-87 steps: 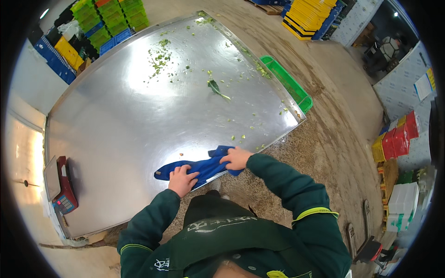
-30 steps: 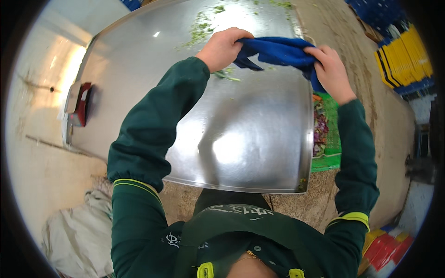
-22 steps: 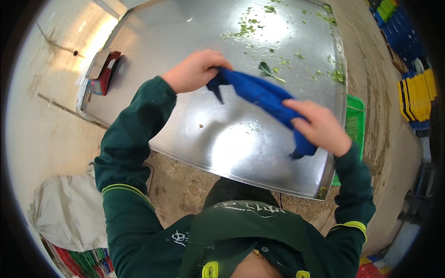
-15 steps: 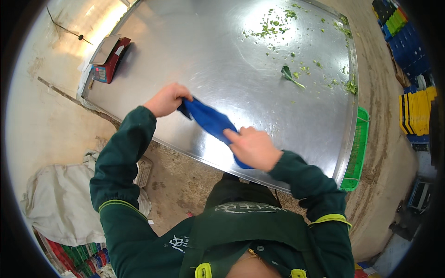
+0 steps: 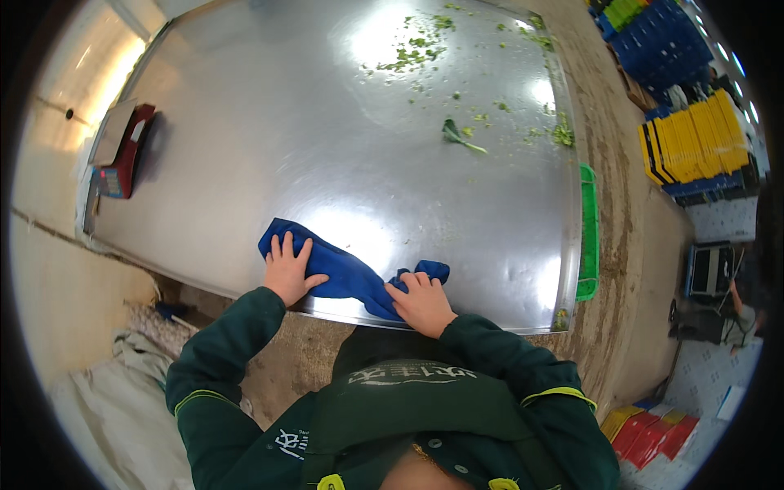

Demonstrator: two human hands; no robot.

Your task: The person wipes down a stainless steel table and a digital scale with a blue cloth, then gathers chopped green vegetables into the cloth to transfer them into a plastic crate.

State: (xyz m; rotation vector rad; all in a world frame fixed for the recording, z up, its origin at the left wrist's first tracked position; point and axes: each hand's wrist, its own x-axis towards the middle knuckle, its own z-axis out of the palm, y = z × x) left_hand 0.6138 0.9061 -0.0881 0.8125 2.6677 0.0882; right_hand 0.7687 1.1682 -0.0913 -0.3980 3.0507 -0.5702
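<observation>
A blue cloth [image 5: 339, 273] lies on the metal table [image 5: 245, 163] along its near edge, spread at its left part and crumpled at its right end. My left hand [image 5: 287, 271] rests flat on the cloth's left part with the fingers apart. My right hand [image 5: 423, 304] is on the narrower right part, its fingers bent over the bunched fabric. What lies under the right palm is hidden. Farther back on the table are a loose green leaf with a pale stalk [image 5: 462, 137] and scattered green leaf scraps [image 5: 416, 54].
A red scale [image 5: 131, 159] stands at the table's left edge. Beside the right edge is a green basket [image 5: 588, 237]. Yellow crates [image 5: 694, 139] and blue crates [image 5: 661, 45] are stacked across the floor at right; another person [image 5: 739, 318] is at far right.
The blue cloth, held stretched between both hands above the table before, now lies on it. My left hand has come down and spread out. The whole view has shifted.
</observation>
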